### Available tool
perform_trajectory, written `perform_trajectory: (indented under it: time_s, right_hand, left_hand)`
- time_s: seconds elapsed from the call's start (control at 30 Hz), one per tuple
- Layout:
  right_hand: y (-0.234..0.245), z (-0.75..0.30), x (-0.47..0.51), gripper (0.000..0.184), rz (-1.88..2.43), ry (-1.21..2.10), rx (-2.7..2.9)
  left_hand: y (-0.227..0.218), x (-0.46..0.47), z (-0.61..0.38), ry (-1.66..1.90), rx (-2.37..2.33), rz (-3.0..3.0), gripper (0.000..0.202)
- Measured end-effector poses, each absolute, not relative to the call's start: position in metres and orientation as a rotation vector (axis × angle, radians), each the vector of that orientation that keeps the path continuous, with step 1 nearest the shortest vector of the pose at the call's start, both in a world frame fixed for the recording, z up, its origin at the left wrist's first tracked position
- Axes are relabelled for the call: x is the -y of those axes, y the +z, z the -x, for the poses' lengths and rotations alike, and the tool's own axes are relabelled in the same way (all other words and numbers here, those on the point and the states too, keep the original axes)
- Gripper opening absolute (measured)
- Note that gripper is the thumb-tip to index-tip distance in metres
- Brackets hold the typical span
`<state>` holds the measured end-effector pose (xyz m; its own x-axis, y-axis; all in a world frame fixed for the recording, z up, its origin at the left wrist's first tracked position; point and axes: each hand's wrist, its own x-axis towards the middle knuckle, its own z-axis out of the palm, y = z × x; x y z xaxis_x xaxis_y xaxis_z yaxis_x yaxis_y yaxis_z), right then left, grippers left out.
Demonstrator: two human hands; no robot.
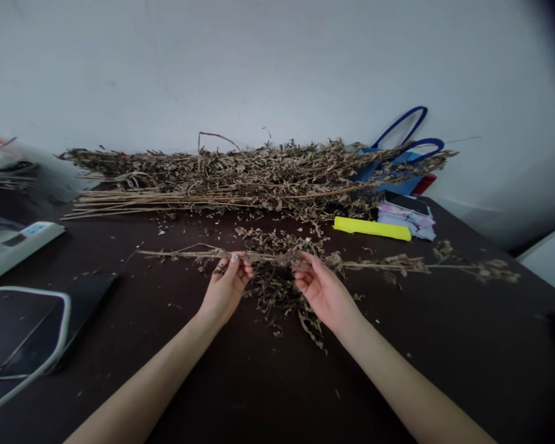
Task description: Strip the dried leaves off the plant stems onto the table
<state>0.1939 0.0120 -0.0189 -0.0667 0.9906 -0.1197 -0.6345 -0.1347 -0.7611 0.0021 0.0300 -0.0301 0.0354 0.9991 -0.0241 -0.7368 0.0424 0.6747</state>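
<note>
Both hands hold one long dried stalk (388,264) level above the dark table (259,382). My left hand (226,287) pinches it with thumb and fingers closed around the stem. My right hand (320,287) grips the same stalk a little to the right, fingers curled over it. Dry leaves still hang along the stalk's right part, while its left end is a bare thin stem. Under and between my hands lies a small heap of stripped dried leaves (277,290).
A big bundle of dried leafy stalks (240,176) lies along the wall. To its right are a blue bag (398,163), a yellow bar (372,227) and a phone on papers (407,213). At left sit a white device (13,243) and a dark tablet (50,327).
</note>
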Motion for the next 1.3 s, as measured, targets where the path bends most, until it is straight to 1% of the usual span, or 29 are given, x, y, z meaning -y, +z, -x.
perform_trajectory:
  time_s: [0.1, 0.17, 0.23, 0.3, 0.43, 0.6, 0.77, 0.9, 1.03, 1.13, 1.3]
  right_hand:
    - [-0.024, -0.201, -0.016, 0.011, 0.795, 1.523, 0.519]
    - [-0.026, -0.208, -0.016, 0.007, 0.808, 1.486, 0.485]
    - [-0.027, -0.218, -0.016, 0.007, 0.815, 1.441, 0.486]
    - [-0.027, -0.23, -0.017, 0.007, 0.823, 1.399, 0.499]
    - [-0.032, -0.252, -0.019, 0.01, 0.853, 1.333, 0.47]
    - [-0.037, -0.268, -0.02, 0.014, 0.861, 1.31, 0.406]
    - [-0.035, -0.271, -0.021, 0.018, 0.855, 1.263, 0.399]
    - [-0.033, -0.271, -0.021, 0.018, 0.857, 1.292, 0.369]
    - [-0.034, -0.27, -0.021, 0.014, 0.864, 1.303, 0.376]
    - [-0.035, -0.27, -0.022, 0.013, 0.871, 1.295, 0.385]
    - [-0.038, -0.272, -0.022, 0.016, 0.874, 1.283, 0.412]
  left_hand:
    - [-0.031, -0.026, -0.006, 1.407, -0.591, -0.619, 0.014]
    - [-0.032, -0.025, -0.007, 1.344, -0.617, -0.631, 0.021]
    - [-0.031, -0.025, -0.005, 1.264, -0.66, -0.631, 0.029]
    - [-0.03, -0.027, -0.002, 1.201, -0.7, -0.641, 0.032]
    - [-0.025, -0.032, 0.007, 1.181, -0.765, -0.708, 0.032]
    - [-0.02, -0.036, 0.016, 1.205, -0.94, -0.842, 0.017]
    - [-0.016, -0.047, 0.035, 1.268, -1.204, -1.143, 0.022]
    - [-0.015, -0.058, 0.052, 1.394, -1.331, -1.181, 0.019]
    - [-0.018, -0.062, 0.057, 1.47, -1.318, -1.126, 0.022]
    - [-0.02, -0.06, 0.054, 1.441, -1.21, -1.066, 0.025]
    - [-0.014, -0.056, 0.047, 1.349, -1.044, -0.93, 0.04]
